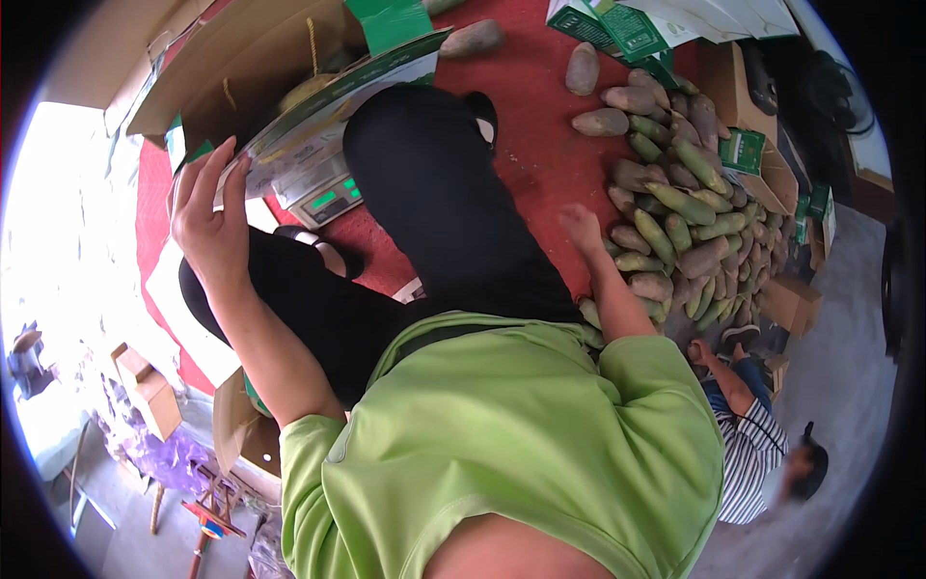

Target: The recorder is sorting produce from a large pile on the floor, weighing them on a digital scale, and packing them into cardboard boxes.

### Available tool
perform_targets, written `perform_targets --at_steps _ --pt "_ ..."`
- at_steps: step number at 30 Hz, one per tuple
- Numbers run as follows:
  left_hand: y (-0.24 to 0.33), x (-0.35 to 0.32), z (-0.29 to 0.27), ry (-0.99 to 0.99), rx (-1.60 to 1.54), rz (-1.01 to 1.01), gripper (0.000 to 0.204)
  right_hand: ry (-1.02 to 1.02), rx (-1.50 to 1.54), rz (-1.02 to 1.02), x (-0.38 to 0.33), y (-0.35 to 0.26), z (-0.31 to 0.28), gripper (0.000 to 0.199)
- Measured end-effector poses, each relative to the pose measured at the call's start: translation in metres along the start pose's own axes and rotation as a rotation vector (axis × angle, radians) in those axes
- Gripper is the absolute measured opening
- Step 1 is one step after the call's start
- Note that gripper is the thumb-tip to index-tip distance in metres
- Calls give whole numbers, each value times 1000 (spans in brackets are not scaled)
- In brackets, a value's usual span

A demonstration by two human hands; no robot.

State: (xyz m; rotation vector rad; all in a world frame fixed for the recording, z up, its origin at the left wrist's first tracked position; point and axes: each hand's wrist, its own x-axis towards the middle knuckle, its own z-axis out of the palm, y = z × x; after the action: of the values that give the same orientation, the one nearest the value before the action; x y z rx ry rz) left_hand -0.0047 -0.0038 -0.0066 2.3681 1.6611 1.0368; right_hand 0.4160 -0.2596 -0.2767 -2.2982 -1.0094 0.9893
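Note:
My left hand (210, 217) is at the near left corner of a large carton (381, 82), its fingers stretched out and slightly apart against the edge. The carton is open at the top, brown inside, with yellow cord handles and green flaps. It rests on a digital scale (323, 201) with a lit green display. My right hand (582, 230) is smeared by motion over the red mat, left of a big heap of long green radishes (680, 203). Its fingers are too blurred to read. Many radishes look muddy.
A few radishes lie apart on the red mat (535, 106). Green and white cartons (632, 29) stand beyond the heap. A person in a striped top (748, 454) is at the right. Small brown boxes (149, 396) and a purple plastic bag (174, 463) lie at the lower left.

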Motion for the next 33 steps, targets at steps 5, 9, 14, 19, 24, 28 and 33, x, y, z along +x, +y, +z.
perform_targets --at_steps 5,9,14,19,24,28,33 --pt "-5 0 2 27 46 25 20 -140 -119 191 -18 68 25 23" --pt "-5 1 5 25 63 55 20 -155 52 381 -28 59 30 25" --pt "-1 4 8 22 41 69 20 -212 117 310 -18 81 34 28" --pt "1 6 13 20 24 91 19 -201 48 353 -17 60 43 29" --pt "-5 3 2 -23 18 92 19 -211 -29 237 -24 45 50 26" --pt "-4 4 6 -37 0 71 18 -199 83 366 -23 51 52 26" --pt "-3 4 6 -31 62 83 18 -177 64 367 -12 43 33 23"
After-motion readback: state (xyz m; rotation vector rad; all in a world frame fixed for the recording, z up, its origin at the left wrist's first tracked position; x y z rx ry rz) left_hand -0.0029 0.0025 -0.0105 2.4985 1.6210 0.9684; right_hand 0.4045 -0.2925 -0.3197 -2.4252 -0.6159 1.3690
